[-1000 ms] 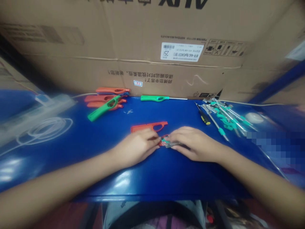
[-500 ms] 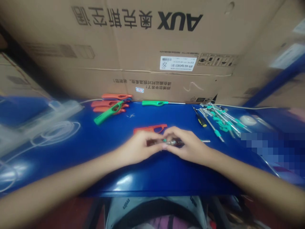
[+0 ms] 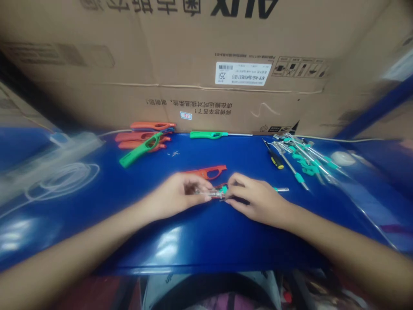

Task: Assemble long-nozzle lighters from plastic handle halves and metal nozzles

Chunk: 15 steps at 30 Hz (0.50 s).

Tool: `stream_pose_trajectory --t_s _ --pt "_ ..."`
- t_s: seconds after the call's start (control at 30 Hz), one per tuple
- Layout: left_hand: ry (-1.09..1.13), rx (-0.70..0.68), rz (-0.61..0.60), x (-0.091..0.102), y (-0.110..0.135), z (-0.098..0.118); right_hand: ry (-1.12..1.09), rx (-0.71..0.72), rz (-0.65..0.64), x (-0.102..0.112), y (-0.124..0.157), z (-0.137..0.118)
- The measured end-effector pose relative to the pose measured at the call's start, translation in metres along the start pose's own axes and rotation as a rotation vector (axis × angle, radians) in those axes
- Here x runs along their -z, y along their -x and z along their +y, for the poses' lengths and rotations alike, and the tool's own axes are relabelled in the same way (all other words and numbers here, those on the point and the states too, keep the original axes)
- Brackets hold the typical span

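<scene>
My left hand (image 3: pixel 179 196) and my right hand (image 3: pixel 254 199) meet over the middle of the blue table (image 3: pixel 206 241). Both pinch a small lighter insert (image 3: pixel 214 192), a clear and metal piece with a teal part. A thin metal tube (image 3: pixel 280 189) sticks out to the right past my right hand. Just behind my fingers lies an orange lighter shell (image 3: pixel 209 172), flat on the table.
Orange shells (image 3: pixel 142 134) and a green shell (image 3: pixel 139 150) lie at the back left. Against the cardboard box (image 3: pixel 206 64) rests a green lighter (image 3: pixel 209 134). At the back right sit a screwdriver (image 3: pixel 275 157) and several metal tubes with teal parts (image 3: pixel 303 157). White tubing (image 3: pixel 61 178) coils at the left.
My hands have drawn slightly apart along the insert, which now shows between them. The metal tube still sticks out to the right. The view has tipped down a little.
</scene>
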<state>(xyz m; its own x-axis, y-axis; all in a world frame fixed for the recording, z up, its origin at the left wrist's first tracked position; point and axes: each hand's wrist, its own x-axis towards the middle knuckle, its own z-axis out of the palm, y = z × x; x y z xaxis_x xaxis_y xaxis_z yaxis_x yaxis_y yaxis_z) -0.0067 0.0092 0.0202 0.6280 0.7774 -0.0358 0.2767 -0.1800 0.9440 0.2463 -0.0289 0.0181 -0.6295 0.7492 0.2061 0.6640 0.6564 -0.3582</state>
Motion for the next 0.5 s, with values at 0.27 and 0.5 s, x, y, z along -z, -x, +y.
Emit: stream_pose_trajectory --t_s 0.27,0.5 --pt "-0.164 -0.073 0.040 -0.0028 -0.0003 -0.0054 -0.378 -0.078 0.097 -0.0039 -0.0009 0.0080" --pt "-0.137 -0.022 0.055 -0.0057 0.0009 -0.0072 -0.710 -0.278 0.006 -0.0052 -0.0043 0.0086"
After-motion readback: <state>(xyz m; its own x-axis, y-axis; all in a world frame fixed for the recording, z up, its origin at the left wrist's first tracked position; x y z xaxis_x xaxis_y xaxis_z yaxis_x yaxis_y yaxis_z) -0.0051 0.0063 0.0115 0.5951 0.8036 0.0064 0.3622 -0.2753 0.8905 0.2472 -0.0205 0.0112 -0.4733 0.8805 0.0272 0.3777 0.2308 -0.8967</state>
